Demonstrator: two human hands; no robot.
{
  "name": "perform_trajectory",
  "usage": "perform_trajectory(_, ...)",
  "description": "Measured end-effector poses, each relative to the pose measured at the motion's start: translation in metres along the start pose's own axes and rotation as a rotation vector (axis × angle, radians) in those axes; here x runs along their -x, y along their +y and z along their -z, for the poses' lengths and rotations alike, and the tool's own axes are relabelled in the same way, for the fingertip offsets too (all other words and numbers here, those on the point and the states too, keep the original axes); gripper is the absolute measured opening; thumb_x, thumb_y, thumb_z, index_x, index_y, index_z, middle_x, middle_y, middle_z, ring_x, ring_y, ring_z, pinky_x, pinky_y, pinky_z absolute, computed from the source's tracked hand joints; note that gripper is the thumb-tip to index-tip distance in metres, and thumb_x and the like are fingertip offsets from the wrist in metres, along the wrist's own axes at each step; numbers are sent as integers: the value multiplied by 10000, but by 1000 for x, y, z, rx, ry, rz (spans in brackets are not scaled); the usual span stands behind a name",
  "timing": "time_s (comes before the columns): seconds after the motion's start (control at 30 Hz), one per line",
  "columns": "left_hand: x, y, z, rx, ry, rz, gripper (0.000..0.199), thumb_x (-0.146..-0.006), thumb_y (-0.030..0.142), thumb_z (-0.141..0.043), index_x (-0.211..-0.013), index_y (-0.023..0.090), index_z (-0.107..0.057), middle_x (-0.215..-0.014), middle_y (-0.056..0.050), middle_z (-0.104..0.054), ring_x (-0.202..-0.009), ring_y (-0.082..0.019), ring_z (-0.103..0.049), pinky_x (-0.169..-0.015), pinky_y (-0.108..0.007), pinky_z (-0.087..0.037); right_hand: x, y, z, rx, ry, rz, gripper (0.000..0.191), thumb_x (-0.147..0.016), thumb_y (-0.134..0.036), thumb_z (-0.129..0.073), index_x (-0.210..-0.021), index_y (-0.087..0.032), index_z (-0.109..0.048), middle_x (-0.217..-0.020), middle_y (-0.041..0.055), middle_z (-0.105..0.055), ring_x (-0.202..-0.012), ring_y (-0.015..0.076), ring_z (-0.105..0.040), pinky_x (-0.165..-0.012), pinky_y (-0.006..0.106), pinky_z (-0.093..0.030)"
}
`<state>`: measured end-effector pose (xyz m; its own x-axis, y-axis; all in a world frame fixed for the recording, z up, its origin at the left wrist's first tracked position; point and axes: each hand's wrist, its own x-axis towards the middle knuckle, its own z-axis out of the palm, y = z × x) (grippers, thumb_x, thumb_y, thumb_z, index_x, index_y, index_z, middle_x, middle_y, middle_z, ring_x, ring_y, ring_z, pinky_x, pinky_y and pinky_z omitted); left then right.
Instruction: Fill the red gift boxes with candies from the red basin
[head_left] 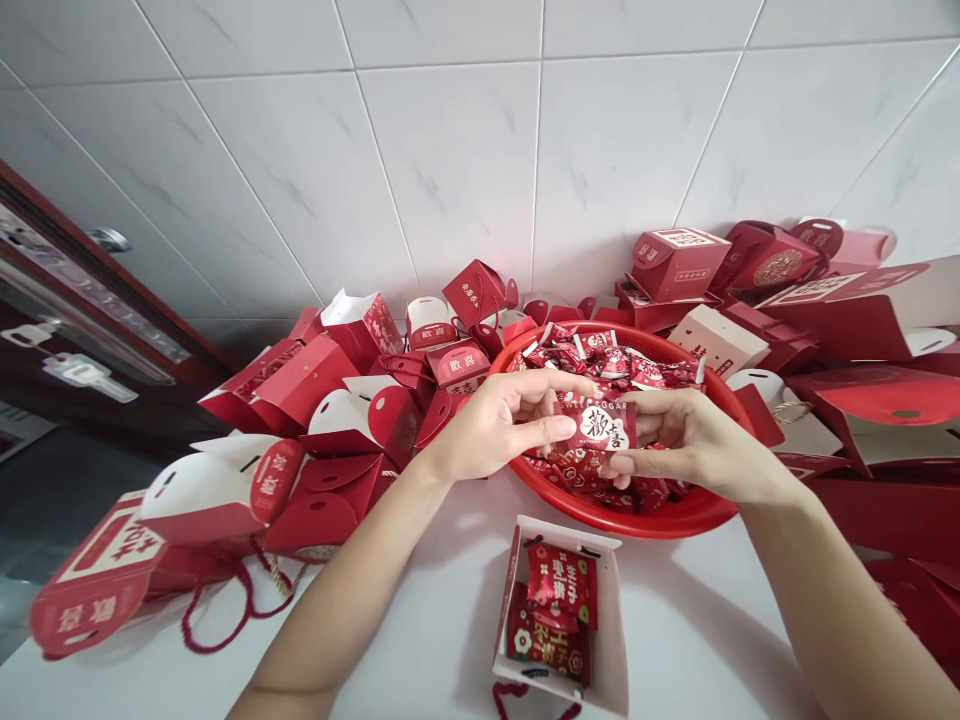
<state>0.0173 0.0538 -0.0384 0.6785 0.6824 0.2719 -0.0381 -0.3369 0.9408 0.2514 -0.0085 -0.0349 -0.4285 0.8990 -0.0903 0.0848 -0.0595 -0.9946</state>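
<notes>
Between my two hands is a red candy packet (596, 426) with white and black characters and the words "SWEET SUGAR". My left hand (499, 425) pinches its left end with thumb and fingers. At the other end, my right hand (682, 440) grips it the same way. Both hands hover over a red plastic basket (637, 525) filled with red wrapped candies (600, 345). Nearer to me stands an open gift box (615, 630), pale inside, holding a few red candy packets (555, 615). A dark red cord shows at its near side.
Many red gift boxes (322, 375) crowd the left of the white table (420, 610), some with cord handles. More red boxes (832, 310) are piled at the right. A tiled wall (450, 150) rises behind. Keys (90, 370) hang at a dark wooden drawer on the left.
</notes>
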Motion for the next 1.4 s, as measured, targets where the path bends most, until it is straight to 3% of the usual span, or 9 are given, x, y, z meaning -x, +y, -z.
perform_trajectory(0.33,-1,-3,0,-17,3,-39,194,-877,260,-741,-1056,187,-730,-815,-2,-613,-693,-113,-529,-685,-249,-477,-4,4,1,-70,-30,41,250,-735,-246,-913,-878,-151,-731,-767,45,-791,-667,145,-723,-631,227,-571)
perform_trajectory(0.53,-4,-3,-2,47,23,34,269,-889,289,-734,-1103,165,-625,-703,48,-545,-633,-102,-511,-627,-236,-445,-3,0,-4,-83,72,97,292,-740,-367,-913,-809,-144,-738,-726,54,-777,-613,159,-722,-622,265,-608)
perform_trajectory(0.63,-4,-4,-4,22,-16,87,221,-905,349,-710,-970,154,-629,-747,22,-572,-670,-111,-521,-638,-249,-440,-4,-1,-4,-60,116,114,304,-722,-387,-922,-768,-154,-732,-712,53,-770,-618,165,-720,-621,268,-619)
perform_trajectory(0.73,-3,-3,-5,-77,-53,81,321,-929,413,-674,-759,158,-576,-710,26,-500,-670,-114,-462,-629,-262,-406,-4,0,-4,-34,131,128,295,-734,-391,-914,-766,-164,-728,-719,51,-772,-626,167,-722,-625,264,-619)
perform_trajectory(0.87,-2,-1,-4,-224,-73,59,474,-964,486,-603,-636,181,-448,-642,45,-351,-626,-107,-338,-572,-264,-312,-5,0,-4,-19,125,136,282,-746,-394,-906,-767,-170,-737,-717,53,-775,-623,172,-723,-628,271,-628)
perform_trajectory(1.03,-4,-2,-4,-215,-82,8,541,-965,557,-568,-627,204,-337,-642,50,-288,-599,-99,-275,-529,-255,-263,-4,-1,-4,-45,105,126,278,-741,-376,-913,-778,-158,-744,-705,50,-769,-608,164,-720,-614,260,-627)
perform_trajectory(1.4,-3,-6,-4,-118,-93,-22,556,-954,547,-588,-605,209,-316,-619,50,-273,-575,-102,-253,-516,-275,-241,-2,-1,-5,-39,54,128,292,-758,-404,-896,-795,-148,-761,-735,66,-778,-616,164,-722,-621,265,-619)
